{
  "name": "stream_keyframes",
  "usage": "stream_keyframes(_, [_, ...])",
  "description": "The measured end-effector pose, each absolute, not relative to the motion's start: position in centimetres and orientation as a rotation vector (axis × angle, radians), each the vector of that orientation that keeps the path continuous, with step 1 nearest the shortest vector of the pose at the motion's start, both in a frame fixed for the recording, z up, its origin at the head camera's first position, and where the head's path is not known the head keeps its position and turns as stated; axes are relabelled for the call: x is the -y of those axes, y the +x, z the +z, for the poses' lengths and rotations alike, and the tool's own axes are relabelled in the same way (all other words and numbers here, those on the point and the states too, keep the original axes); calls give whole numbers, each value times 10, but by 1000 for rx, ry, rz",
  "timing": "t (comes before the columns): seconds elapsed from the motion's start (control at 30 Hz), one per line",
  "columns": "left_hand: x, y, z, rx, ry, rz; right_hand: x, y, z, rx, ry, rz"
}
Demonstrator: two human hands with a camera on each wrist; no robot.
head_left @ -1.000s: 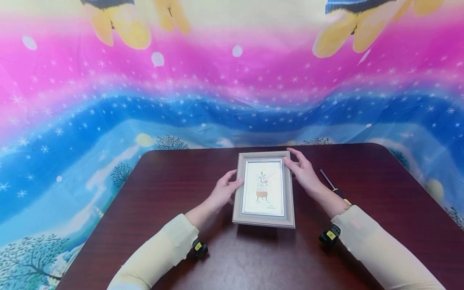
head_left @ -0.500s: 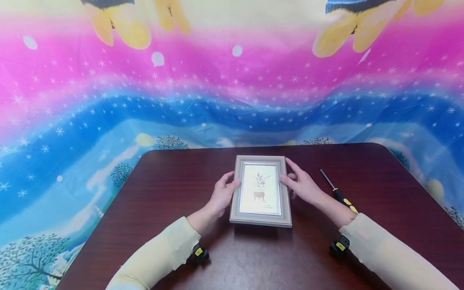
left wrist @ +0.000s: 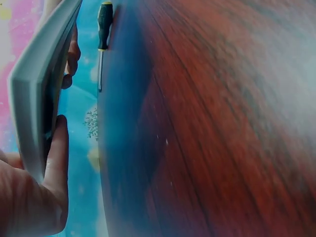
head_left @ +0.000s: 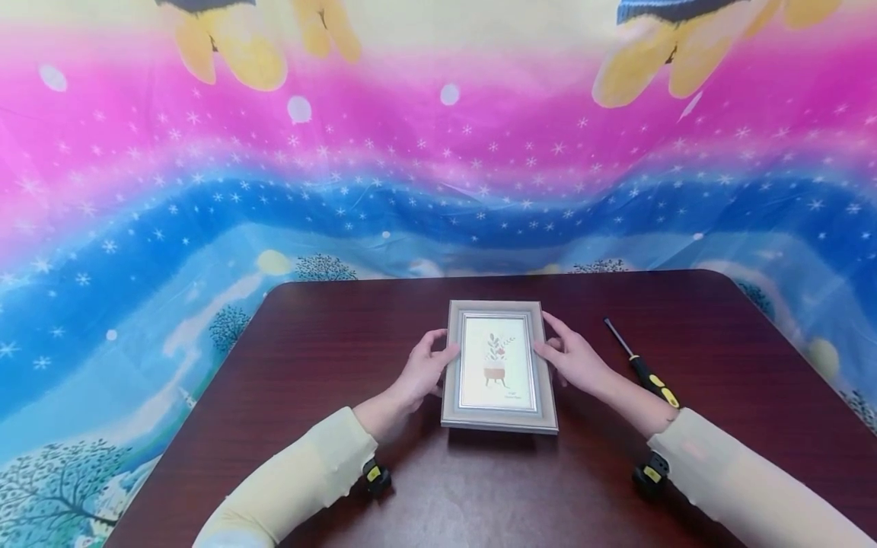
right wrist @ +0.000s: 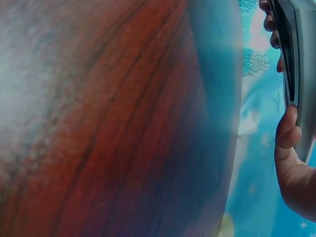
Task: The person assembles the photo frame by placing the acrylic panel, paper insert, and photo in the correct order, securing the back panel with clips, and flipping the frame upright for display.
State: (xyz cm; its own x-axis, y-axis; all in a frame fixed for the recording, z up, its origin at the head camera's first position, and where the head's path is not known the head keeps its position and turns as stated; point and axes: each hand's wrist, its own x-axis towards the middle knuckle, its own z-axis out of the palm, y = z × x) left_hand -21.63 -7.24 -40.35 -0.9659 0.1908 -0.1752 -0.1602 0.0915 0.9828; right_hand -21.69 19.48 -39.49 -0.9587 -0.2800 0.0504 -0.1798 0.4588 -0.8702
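Observation:
A picture frame (head_left: 546, 396) with a pale border and a plant print is held above the table, its picture side toward the head camera. My left hand (head_left: 422, 371) grips its left edge, thumb on the front and fingers behind. On the opposite edge, my right hand (head_left: 578, 359) holds it the same way, thumb over the front border. In the left wrist view the frame's side (left wrist: 29, 94) stands between thumb and fingers, and its dark back partly shows. The right wrist view has fingers (right wrist: 287, 131) against the back of the frame (right wrist: 303, 74).
A screwdriver (head_left: 640, 369) with a black and yellow handle lies on the dark wooden table (head_left: 329, 335), right of the frame and beside the right forearm. Behind the table's far edge hangs a colourful printed cloth (head_left: 411, 175).
The frame has come down slightly and toward the person, after a small shift left and back. My right hand has slid lower along its edge, and the forearm now uncovers the screwdriver.

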Motion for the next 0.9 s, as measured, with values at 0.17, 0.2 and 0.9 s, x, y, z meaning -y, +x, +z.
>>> stream_keyframes(0.17, [73, -216, -405, -2122, 73, 1832, -197, -218, -398, -2597, -407, -1495])
stream_keyframes(0.2, [73, -216, -405, -2119, 81, 1819, -198, -218, -399, -2600, -398, -1488])
stream_keyframes(0.9, [75, -220, -412, -2241, 193, 1539, -198, -221, -410, -2614, -312, -1345])
